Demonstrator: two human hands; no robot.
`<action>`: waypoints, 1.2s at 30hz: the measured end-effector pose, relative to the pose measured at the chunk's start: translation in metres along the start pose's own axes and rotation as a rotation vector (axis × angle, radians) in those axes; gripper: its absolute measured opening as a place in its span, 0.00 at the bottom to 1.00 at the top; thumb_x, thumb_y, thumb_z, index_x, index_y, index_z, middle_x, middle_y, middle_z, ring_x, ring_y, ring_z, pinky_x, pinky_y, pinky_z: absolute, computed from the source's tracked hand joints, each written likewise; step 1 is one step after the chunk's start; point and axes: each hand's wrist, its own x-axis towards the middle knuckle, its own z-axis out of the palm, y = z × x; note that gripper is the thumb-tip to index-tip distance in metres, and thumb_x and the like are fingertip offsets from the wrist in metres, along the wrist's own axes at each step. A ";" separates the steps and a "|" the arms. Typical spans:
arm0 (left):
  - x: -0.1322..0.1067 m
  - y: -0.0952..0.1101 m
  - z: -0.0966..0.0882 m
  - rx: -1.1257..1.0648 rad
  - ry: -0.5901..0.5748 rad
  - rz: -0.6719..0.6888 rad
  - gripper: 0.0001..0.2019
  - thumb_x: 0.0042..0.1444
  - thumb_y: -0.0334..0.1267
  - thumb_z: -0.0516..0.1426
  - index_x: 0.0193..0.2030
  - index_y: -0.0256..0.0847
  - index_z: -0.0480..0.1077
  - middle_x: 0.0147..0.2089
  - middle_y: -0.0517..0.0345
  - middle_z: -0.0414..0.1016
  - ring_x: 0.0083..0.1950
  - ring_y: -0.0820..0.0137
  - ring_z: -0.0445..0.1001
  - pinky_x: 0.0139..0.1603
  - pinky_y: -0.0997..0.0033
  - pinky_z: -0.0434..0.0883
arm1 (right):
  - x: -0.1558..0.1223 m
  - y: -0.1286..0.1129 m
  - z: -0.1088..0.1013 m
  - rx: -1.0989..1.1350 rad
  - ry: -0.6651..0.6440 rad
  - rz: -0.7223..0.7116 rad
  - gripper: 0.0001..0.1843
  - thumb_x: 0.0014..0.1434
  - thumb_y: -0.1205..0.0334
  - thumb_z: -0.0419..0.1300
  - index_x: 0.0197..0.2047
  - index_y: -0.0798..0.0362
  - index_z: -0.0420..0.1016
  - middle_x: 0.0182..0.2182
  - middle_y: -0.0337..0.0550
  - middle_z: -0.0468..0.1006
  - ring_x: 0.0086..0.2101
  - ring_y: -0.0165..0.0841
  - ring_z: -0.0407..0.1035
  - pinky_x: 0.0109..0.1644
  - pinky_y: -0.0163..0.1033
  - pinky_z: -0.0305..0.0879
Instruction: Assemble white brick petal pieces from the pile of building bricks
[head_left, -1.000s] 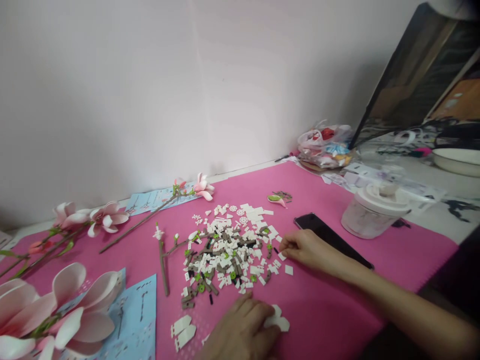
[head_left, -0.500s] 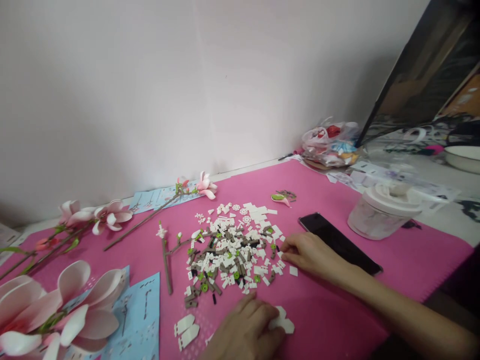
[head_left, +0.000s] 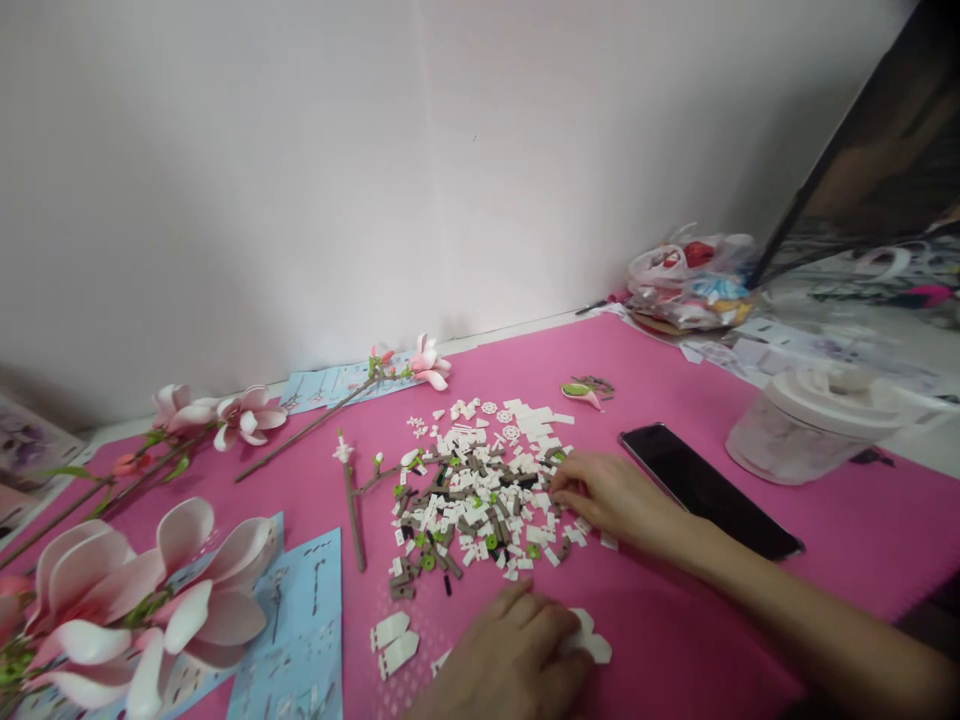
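My left hand is low in the view, thumb and bent fingers closed round the edge of a white petal-shaped plate piece, which pokes out on its right side. My right hand reaches to the right edge of a loose pile of small building bricks, white, brown, black and green. Its fingertips are bent together down at the pile; whatever is between them is hidden. Two white pointed plates lie left of my left hand. A brown brick branch with white buds lies at the pile's left.
Pink brick magnolias and blue instruction sheets lie on the left of the pink mat. A black phone and a lidded tub are to the right. Plastic bags sit at the back, before the wall.
The camera view has turned slightly left, so things appear further right. My right hand has moved inward over the pile's right edge. My left hand stays by the white petal-shaped piece.
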 end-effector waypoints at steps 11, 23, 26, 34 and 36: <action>0.002 0.002 -0.011 -0.013 -0.079 -0.036 0.17 0.66 0.48 0.51 0.51 0.41 0.71 0.48 0.56 0.76 0.48 0.67 0.72 0.62 0.60 0.64 | 0.015 -0.018 0.005 -0.042 -0.054 -0.021 0.07 0.52 0.72 0.57 0.30 0.54 0.75 0.31 0.45 0.77 0.32 0.35 0.68 0.32 0.36 0.52; 0.004 0.002 -0.014 -0.046 -0.144 -0.038 0.18 0.66 0.48 0.49 0.54 0.40 0.69 0.50 0.55 0.75 0.49 0.66 0.72 0.55 0.63 0.68 | 0.016 0.010 -0.018 0.035 -0.100 0.064 0.09 0.54 0.70 0.56 0.26 0.54 0.75 0.21 0.38 0.76 0.23 0.29 0.66 0.27 0.33 0.52; 0.005 0.002 -0.014 -0.026 -0.135 -0.038 0.17 0.66 0.48 0.50 0.53 0.40 0.69 0.49 0.55 0.75 0.49 0.66 0.72 0.56 0.63 0.68 | 0.010 0.020 -0.024 0.010 -0.127 0.081 0.09 0.51 0.72 0.57 0.22 0.56 0.74 0.18 0.38 0.73 0.21 0.28 0.64 0.26 0.34 0.50; 0.004 0.003 -0.015 -0.021 -0.143 -0.048 0.17 0.66 0.47 0.51 0.54 0.41 0.69 0.50 0.55 0.75 0.50 0.66 0.72 0.61 0.59 0.64 | 0.007 0.016 -0.010 0.042 -0.107 0.085 0.11 0.51 0.71 0.55 0.22 0.55 0.76 0.18 0.38 0.73 0.22 0.28 0.63 0.27 0.34 0.52; 0.004 0.003 -0.015 -0.014 -0.126 -0.047 0.16 0.66 0.47 0.51 0.53 0.41 0.69 0.50 0.55 0.75 0.49 0.66 0.72 0.62 0.58 0.63 | 0.007 0.016 -0.008 0.063 -0.091 0.088 0.11 0.52 0.69 0.55 0.24 0.54 0.78 0.19 0.38 0.75 0.23 0.30 0.64 0.28 0.34 0.54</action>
